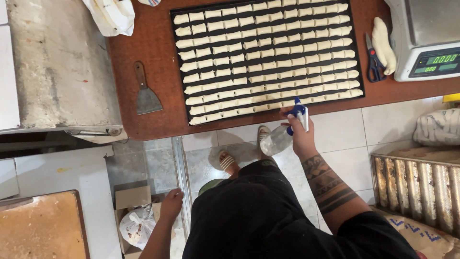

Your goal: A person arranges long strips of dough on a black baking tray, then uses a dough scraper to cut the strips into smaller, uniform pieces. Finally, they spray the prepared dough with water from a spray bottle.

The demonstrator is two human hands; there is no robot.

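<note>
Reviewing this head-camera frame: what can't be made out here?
- Head view: the dough tray top rows, cut off by the upper edge.
- Spray bottle: liquid level unclear; right hand covers the trigger.
- Left hand: whether it touches the tied white bag, too small.
- Scale: its platform, cut off at the right edge.

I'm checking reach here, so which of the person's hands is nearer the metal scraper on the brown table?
Right. The right hand holds a spray bottle at the table edge, level with the scraper; the left hand hangs low beside a cardboard box.
</note>
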